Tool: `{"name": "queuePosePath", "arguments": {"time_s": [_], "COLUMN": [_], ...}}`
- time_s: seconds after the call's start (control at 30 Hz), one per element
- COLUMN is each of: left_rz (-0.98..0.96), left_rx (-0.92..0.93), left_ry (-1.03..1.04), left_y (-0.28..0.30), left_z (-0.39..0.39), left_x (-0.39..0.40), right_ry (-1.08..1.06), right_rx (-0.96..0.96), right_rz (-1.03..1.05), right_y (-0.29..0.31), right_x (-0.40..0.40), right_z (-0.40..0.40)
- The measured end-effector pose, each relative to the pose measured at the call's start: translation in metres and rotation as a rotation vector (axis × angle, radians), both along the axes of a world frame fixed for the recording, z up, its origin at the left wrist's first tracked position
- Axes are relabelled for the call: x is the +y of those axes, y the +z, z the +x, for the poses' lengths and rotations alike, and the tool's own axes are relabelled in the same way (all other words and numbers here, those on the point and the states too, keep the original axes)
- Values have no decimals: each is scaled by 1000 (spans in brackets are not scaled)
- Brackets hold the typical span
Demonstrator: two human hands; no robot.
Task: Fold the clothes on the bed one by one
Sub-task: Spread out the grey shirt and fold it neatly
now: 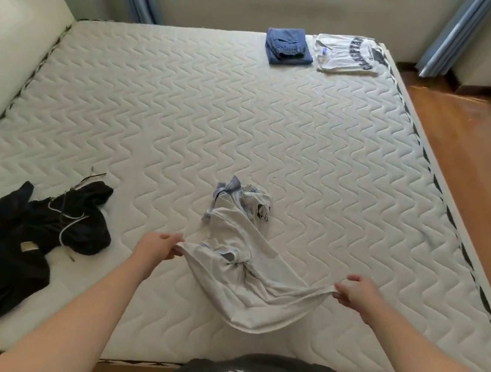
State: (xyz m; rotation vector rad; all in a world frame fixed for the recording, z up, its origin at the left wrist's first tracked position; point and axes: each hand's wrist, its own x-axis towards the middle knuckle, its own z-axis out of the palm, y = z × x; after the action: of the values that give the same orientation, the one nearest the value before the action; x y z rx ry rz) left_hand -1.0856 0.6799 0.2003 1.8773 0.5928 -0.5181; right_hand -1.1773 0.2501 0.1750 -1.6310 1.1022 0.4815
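While both hands pinch the near hem of a crumpled white shirt [236, 267], the left hand [160, 245] has its fingers closed on the left corner and the right hand [355, 293] has its fingers closed on the right corner, stretching that edge apart just above the bed [278, 127]. Beyond the hands, the shirt's far end lies bunched on the mattress middle, with open quilted surface all around it. Well to the left lies an unfolded black garment [34, 246]. At the far edge sit folded blue jeans [288, 47] beside a folded white printed shirt [348, 54]
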Motion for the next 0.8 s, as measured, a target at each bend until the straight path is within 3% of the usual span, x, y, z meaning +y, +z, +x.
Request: {"name": "queuePosePath", "arguments": {"time_s": [0.07, 0.13, 0.23, 0.3, 0.33, 0.4, 0.57, 0.8], "left_rz": [138, 301, 505, 518, 497, 365, 4, -172], "left_rx": [-41, 33, 518, 656, 640, 439, 29, -278], "left_ry": [-94, -212, -383, -422, -429, -329, 44, 286], "left_y": [13, 19, 29, 36, 41, 51, 103, 226], "left_z": [25, 49, 69, 80, 89, 116, 207, 351], "left_x": [-5, -9, -7, -2, -2, -6, -40, -51], "right_ry": [79, 176, 275, 226, 146, -30, -260, -208], "right_rx": [105, 243, 435, 388, 323, 148, -278, -710], "right_rz": [-43, -58, 40, 155, 244, 364, 427, 390], "right_y": [12, 19, 33, 40, 44, 50, 97, 231], "right_x": [1, 2, 7, 7, 7, 4, 10, -30], "right_z": [26, 43, 56, 68, 76, 103, 213, 386]}}
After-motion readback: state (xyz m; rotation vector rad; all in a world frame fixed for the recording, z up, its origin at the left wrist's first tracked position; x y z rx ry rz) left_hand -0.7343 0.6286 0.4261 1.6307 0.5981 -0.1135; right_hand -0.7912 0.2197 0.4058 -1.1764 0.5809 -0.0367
